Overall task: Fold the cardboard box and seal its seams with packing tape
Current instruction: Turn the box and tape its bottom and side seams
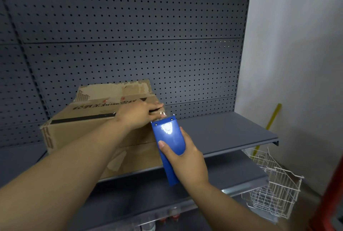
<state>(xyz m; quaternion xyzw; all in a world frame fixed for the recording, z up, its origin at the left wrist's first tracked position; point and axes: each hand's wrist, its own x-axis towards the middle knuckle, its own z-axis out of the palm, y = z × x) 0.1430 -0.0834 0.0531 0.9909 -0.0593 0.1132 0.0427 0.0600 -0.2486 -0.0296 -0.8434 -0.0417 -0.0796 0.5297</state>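
A worn brown cardboard box (89, 130) lies on a grey metal shelf (219, 134), with one torn flap (115, 89) standing up at its far side. My right hand (187, 162) grips a blue tape dispenser (168, 138), whose front end sits at the box's right top corner. My left hand (139, 115) lies on that same corner, fingers pinched at the dispenser's mouth where a shiny bit of clear tape (163, 113) shows. Whether the tape is stuck to the box is hidden by my fingers.
A dark pegboard wall (130, 35) backs the shelf. A lower shelf (185, 193) juts out beneath, with bottle tops under it. A white wire basket (274, 190) stands at the lower right, by a yellow stick (271, 119) leaning on the white wall.
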